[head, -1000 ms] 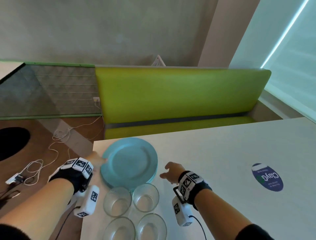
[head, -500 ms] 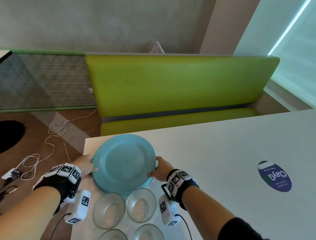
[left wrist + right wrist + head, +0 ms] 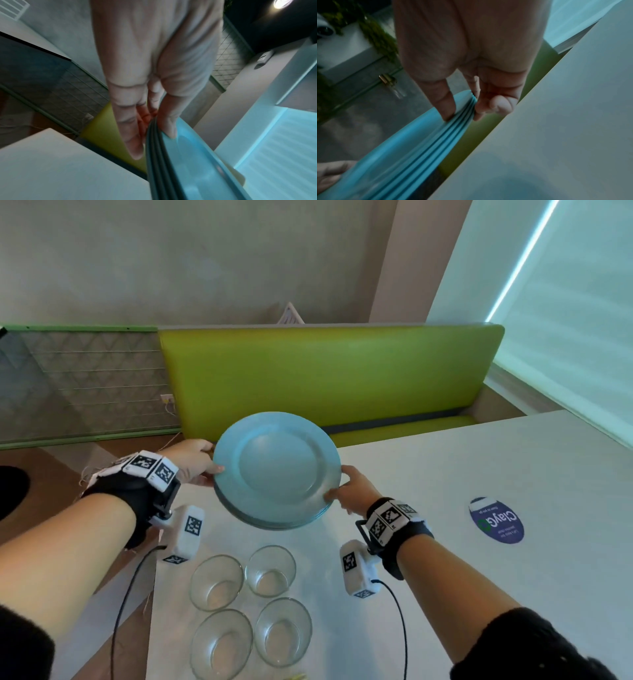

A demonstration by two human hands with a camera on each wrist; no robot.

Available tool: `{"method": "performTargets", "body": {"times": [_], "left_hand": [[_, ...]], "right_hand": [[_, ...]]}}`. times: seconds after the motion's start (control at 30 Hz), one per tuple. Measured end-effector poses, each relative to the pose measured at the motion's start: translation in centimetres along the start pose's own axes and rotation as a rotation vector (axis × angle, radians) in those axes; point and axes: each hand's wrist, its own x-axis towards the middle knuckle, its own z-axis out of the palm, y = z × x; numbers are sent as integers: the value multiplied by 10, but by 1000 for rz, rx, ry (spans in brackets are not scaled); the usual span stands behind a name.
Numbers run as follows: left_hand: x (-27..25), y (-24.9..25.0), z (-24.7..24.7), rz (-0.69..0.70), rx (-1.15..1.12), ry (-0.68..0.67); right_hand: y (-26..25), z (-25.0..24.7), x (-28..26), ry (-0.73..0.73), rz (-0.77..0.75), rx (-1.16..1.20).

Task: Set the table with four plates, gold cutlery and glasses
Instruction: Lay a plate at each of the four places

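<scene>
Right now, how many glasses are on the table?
4, in a two-by-two cluster near the table edge below the lifted plates: back left, back right, front left, front right. None seems hidden.

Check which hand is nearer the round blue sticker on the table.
Right. The right hand grips the plate stack on the side toward the sticker; the left hand grips the stack's opposite edge, farther from it.

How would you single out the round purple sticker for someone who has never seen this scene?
Start at the white table. Right of the stack of light blue plates held in both hands lies the round purple sticker, flat, alone; it is the only printed mark there.
</scene>
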Motion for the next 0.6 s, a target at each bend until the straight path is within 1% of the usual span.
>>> {"method": "performTargets", "body": {"times": [0.17, 0.37, 0.5, 0.6], "left_hand": [[-43, 26, 32, 102, -38, -75], [-118, 45, 85, 206, -134, -182], [-161, 44, 128, 218, -247, -252], [-182, 33, 162, 191, -351, -292]], "right_hand": [[11, -38, -59, 159, 37, 172], [47, -71, -146, 376, 47, 349], [77, -90, -199, 471, 55, 468], [94, -100, -234, 548, 49, 537]]}}
